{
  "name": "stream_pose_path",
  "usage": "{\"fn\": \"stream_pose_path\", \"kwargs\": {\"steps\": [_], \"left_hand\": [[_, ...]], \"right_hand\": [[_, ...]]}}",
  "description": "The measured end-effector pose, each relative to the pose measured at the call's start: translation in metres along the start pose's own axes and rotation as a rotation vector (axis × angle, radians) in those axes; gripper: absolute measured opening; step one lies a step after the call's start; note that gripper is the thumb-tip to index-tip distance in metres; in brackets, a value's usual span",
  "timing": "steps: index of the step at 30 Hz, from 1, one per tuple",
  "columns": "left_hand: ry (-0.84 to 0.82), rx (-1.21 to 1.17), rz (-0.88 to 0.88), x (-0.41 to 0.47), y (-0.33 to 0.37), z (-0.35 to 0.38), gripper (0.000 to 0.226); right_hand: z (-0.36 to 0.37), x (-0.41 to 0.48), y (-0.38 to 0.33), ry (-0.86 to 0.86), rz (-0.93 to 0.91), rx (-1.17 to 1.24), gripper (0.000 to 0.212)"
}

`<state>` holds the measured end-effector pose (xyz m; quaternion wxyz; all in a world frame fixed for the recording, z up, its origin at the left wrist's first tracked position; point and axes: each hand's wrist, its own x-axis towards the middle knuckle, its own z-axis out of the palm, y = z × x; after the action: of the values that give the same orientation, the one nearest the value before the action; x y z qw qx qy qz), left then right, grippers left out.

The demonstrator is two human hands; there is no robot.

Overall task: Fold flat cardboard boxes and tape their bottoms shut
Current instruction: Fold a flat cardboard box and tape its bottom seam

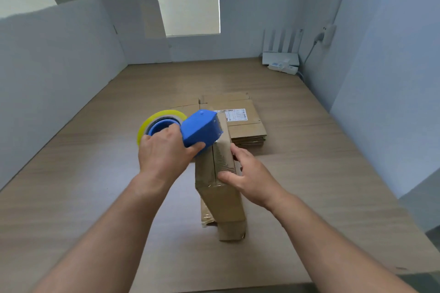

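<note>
Head view | we count two hands, one tape dispenser point(200, 129) carrying one tape roll point(152, 121), one upright box point(219, 188), one stack of flat boxes point(247, 126) | left hand point(164, 152) wraps the dispenser, its nose on the box top just ahead of right hand point(247, 173), which clasps that top's edge | stack just beyond the grip | table point(321, 150) runs wide either side of it, walls well apart

Blue tape dispenser point(200, 129), brown box point(220, 188)
</note>
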<state>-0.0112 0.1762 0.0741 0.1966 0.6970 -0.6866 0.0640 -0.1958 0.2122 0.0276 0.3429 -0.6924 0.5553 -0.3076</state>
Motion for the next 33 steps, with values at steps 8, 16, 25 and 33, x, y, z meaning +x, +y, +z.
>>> {"fn": "stream_pose_path", "kwargs": {"steps": [8, 16, 25, 33], "left_hand": [[-0.364, 0.166, -0.372, -0.033, -0.082, 0.056, 0.039], [-0.540, 0.167, -0.390, -0.066, -0.111, 0.115, 0.044], [-0.454, -0.033, -0.425, -0.047, -0.074, 0.092, 0.082], [-0.610, -0.427, -0.146, -0.022, 0.034, 0.043, 0.099]], "right_hand": [[-0.005, 0.004, 0.007, -0.023, 0.031, -0.037, 0.078], [-0.003, 0.006, 0.006, -0.047, 0.038, -0.016, 0.079], [-0.006, 0.004, 0.013, -0.022, 0.057, 0.033, 0.078], [0.002, 0.010, 0.019, -0.063, 0.104, 0.410, 0.049]]}}
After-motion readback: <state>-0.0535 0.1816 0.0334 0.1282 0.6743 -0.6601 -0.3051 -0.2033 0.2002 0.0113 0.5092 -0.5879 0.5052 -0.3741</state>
